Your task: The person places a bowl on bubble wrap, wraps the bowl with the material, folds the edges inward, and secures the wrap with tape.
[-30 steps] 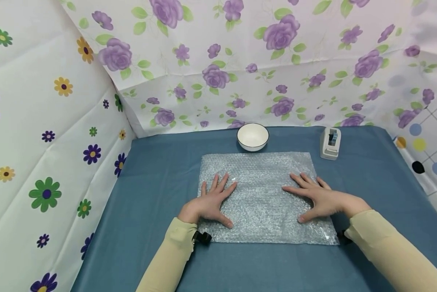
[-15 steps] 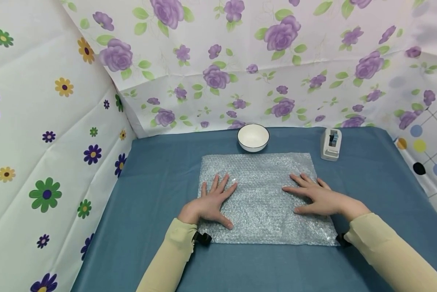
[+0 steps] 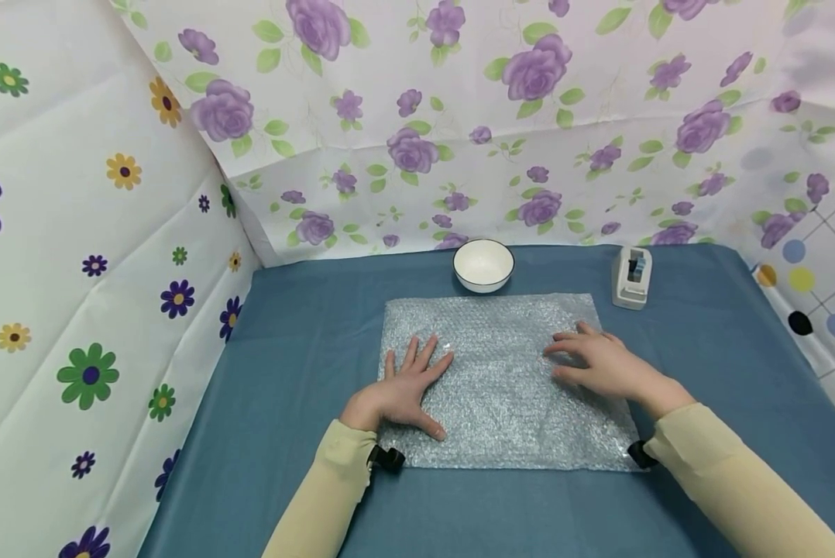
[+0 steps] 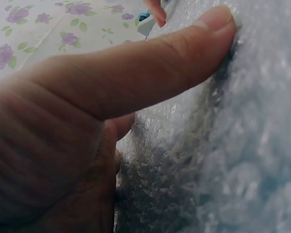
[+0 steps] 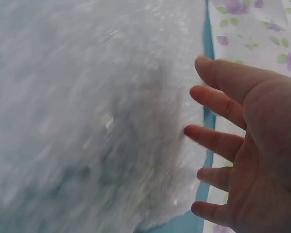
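A clear sheet of bubble wrap (image 3: 494,387) lies flat on the blue-covered table. My left hand (image 3: 405,391) rests on its left part with fingers spread; in the left wrist view the thumb (image 4: 184,58) touches the bubbles. Over the right part is my right hand (image 3: 602,364), its fingers loosely extended and holding nothing. The right wrist view shows those fingers (image 5: 216,138) slightly raised off the wrap. Just beyond the far edge of the wrap stands a white bowl (image 3: 483,266) with a dark rim.
A white tape dispenser (image 3: 631,277) with a blue roll stands at the back right. The blue tablecloth (image 3: 306,349) extends around the wrap. Flower-printed sheets (image 3: 417,116) hang behind and at the left, and a dotted one (image 3: 832,271) is at the right.
My right hand has lifted from the bubble wrap and shifted slightly left and away from me, its fingers drawing closer together. The left hand stays in place.
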{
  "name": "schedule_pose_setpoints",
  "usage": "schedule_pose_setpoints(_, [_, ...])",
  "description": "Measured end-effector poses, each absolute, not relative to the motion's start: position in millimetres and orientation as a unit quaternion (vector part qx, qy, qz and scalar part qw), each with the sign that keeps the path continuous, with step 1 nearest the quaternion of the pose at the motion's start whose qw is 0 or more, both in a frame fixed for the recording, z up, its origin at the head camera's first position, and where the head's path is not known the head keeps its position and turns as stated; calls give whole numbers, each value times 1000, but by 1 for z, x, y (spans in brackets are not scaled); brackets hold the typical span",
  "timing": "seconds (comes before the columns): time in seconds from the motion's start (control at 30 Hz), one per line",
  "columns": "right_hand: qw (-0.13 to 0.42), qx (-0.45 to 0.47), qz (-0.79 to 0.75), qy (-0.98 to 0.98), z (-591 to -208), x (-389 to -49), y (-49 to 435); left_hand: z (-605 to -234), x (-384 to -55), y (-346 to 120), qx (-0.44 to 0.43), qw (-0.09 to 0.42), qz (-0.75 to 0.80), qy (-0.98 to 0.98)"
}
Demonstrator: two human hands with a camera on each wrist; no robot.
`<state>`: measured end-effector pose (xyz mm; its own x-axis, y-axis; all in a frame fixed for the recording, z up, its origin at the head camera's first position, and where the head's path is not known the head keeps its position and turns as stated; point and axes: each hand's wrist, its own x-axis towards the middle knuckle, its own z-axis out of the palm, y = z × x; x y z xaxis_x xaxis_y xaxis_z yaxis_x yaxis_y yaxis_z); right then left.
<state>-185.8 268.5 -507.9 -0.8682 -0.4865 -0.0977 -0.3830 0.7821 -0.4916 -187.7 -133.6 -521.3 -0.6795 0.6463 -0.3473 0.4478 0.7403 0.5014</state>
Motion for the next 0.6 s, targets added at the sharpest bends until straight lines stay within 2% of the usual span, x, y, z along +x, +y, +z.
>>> schedule_pose_setpoints(0.2, [103, -201, -278, 934, -502, -194, 257, -523, -188, -134, 306, 257, 190, 897])
schedule_pose_setpoints(0.6, [143, -136, -369, 908, -488, -223, 228, -521, -188, -133, 304, 258, 186, 898])
